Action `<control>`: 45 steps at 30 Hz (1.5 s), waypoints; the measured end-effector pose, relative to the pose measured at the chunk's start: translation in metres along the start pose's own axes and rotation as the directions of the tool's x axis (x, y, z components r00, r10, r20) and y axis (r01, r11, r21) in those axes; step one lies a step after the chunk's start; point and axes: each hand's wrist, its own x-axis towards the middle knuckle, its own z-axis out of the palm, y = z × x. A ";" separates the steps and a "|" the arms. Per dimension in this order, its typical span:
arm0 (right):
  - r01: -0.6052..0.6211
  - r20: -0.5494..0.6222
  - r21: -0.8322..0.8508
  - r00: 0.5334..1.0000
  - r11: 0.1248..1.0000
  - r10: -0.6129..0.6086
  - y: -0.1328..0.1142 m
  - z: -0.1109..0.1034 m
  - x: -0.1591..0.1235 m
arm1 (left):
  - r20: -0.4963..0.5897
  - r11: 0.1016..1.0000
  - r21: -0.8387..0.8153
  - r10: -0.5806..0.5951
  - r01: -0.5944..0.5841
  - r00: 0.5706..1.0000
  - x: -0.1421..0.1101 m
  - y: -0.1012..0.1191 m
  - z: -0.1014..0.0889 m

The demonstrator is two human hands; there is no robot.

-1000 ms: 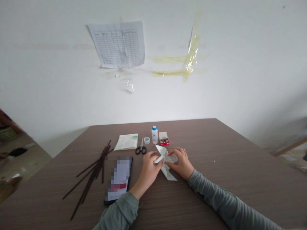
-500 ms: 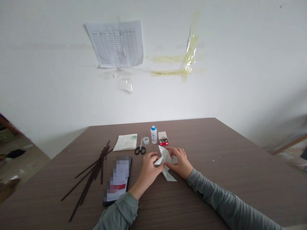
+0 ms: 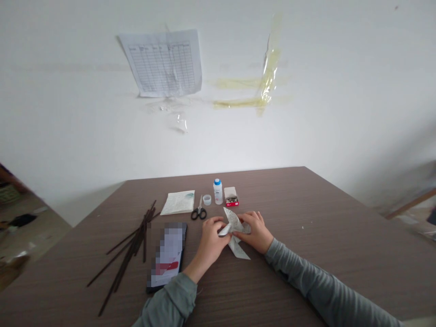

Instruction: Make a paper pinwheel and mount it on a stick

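Observation:
Between my two hands is a pinwheel-shaped piece of folded printed paper (image 3: 234, 221), its pointed blades sticking out up and down. My left hand (image 3: 213, 238) grips its left side, fingers curled and thumb at the middle. On the right side, my right hand (image 3: 257, 230) pinches the paper between thumb and fingers. The centre of the paper is partly covered by my fingertips. Just beyond it stand a small red box (image 3: 232, 200) of metal bits and a white bottle with a blue cap (image 3: 218, 193).
Black-handled scissors (image 3: 199, 212), a small clear cup (image 3: 207, 200) and a stack of paper (image 3: 178, 202) lie toward the back. Left of my arm are a phone (image 3: 167, 256) and several dark thin sticks (image 3: 131, 245). A wall rises behind the table (image 3: 323, 254).
My hands have barely moved and keep hold of the paper. Its upper and lower blades have tilted slightly; the view has shifted a little.

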 end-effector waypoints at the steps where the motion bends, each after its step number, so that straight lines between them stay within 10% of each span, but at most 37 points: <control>1: -0.006 0.014 0.000 1.000 1.000 0.006 -0.001 -0.001 0.000 | 0.002 1.000 0.009 0.008 -0.008 1.000 0.000 -0.001 0.000; 45: -0.077 0.112 0.119 0.992 0.990 0.064 -0.002 -0.007 0.012 | -0.011 0.995 0.076 0.072 -0.071 0.997 0.004 -0.010 0.003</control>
